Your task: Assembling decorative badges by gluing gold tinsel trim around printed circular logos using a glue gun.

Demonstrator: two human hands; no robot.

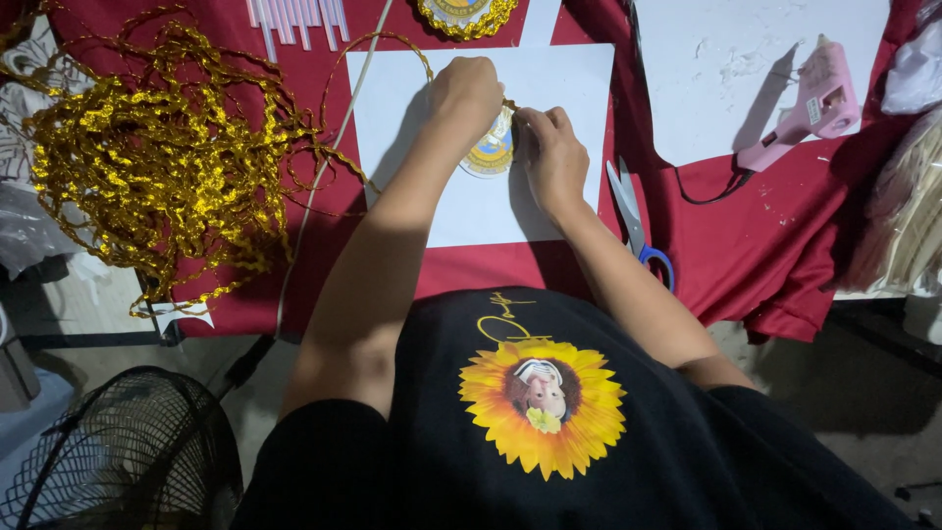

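On the white sheet (471,211), both the left hand (465,90) and right hand (551,157) pinch gold cord (392,41) against a round badge (491,152), scissors (633,221) just beside.

Round badge (490,152) flat, gold-cord (392,39) edged

Two hands (466,93) (549,157), two round badges (491,152) (461,15), two white sheets (471,211) (726,69), one glue gun (810,108), one pair of scissors (633,221), one gold trim heap (147,157), one fan (108,461)
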